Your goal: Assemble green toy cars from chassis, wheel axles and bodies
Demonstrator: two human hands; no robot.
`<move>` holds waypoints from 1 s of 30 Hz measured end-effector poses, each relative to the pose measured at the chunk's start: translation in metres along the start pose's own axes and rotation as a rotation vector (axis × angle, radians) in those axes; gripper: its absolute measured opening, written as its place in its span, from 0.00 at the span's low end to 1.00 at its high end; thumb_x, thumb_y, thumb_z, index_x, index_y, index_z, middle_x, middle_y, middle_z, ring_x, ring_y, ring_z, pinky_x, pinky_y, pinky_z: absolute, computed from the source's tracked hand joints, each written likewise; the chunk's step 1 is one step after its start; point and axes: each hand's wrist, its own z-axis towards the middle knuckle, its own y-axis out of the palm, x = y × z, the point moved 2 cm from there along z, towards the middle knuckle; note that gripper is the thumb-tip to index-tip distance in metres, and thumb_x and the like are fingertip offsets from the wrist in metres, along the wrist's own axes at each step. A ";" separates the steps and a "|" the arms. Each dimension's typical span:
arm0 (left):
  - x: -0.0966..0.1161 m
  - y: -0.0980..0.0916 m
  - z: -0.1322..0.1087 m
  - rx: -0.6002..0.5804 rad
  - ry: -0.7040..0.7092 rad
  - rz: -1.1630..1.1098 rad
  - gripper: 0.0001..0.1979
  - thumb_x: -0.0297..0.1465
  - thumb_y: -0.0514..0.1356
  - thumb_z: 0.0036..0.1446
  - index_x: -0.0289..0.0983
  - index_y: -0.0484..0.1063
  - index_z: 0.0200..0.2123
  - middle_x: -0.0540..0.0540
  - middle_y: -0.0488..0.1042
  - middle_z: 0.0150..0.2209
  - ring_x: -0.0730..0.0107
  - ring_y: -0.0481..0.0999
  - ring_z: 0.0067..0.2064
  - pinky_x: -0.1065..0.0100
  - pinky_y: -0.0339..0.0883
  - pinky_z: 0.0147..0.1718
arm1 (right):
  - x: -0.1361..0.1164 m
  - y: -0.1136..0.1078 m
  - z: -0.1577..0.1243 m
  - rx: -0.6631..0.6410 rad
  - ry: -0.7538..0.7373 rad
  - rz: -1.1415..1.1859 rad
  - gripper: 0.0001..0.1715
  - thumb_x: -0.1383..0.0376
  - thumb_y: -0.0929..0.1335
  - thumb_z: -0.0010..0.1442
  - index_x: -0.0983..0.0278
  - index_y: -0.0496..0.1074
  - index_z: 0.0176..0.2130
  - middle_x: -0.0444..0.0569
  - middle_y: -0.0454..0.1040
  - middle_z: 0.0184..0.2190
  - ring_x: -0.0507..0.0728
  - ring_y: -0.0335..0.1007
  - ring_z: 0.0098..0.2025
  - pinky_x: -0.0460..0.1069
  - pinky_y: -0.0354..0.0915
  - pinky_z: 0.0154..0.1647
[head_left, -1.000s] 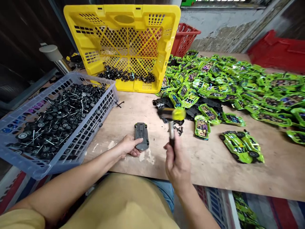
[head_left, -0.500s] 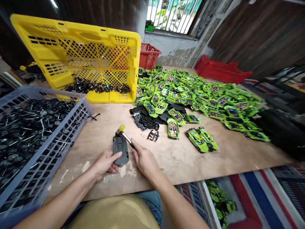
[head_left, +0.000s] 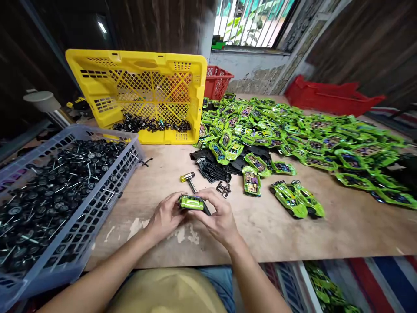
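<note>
A green toy car (head_left: 192,202) is held between my two hands just above the wooden table, its green side showing. My left hand (head_left: 167,217) grips its left end, while my right hand (head_left: 219,215) holds the right end. Behind it lies a small hammer (head_left: 188,176) with a yellow face, its handle running toward my right hand. A small black plastic frame (head_left: 223,188) rests just right of the hammer. Farther right stand two green toy cars with wheels (head_left: 289,198), side by side. Fingers hide part of the held car.
On the left is a translucent crate (head_left: 130,145) full of black wheels on axles. A yellow crate (head_left: 202,100) on its side holds small black parts. Green car bodies (head_left: 260,121) are heaped at the back right, with black chassis (head_left: 210,169) before them. Red baskets (head_left: 325,95) stand behind.
The hammer has left my right hand and lies on the table. The car has been turned from its dark underside to show green, and both hands now hold it. The view has shifted left.
</note>
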 end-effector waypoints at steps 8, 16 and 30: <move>0.002 0.016 0.012 0.054 0.256 0.172 0.28 0.34 0.57 0.60 0.41 0.57 0.63 0.40 0.67 0.60 0.54 0.69 0.59 0.55 0.66 0.57 | -0.013 -0.029 -0.014 0.153 -0.156 -0.315 0.14 0.60 0.71 0.58 0.59 0.71 0.45 0.49 0.76 0.39 0.57 0.72 0.41 0.53 0.68 0.43; -0.022 0.003 0.016 0.076 0.332 0.304 0.17 0.37 0.56 0.62 0.40 0.67 0.53 0.38 0.70 0.56 0.53 0.71 0.57 0.50 0.67 0.54 | 0.053 -0.226 -0.046 0.721 0.228 -1.179 0.14 0.61 0.67 0.60 0.64 0.70 0.45 0.59 0.70 0.44 0.65 0.63 0.50 0.61 0.61 0.52; -0.025 0.009 0.008 0.062 0.263 0.350 0.13 0.34 0.57 0.61 0.39 0.71 0.48 0.39 0.71 0.53 0.55 0.71 0.55 0.51 0.67 0.54 | 0.124 -0.140 -0.030 0.204 0.299 -1.024 0.25 0.54 0.70 0.56 0.61 0.72 0.52 0.56 0.69 0.50 0.66 0.61 0.51 0.59 0.63 0.48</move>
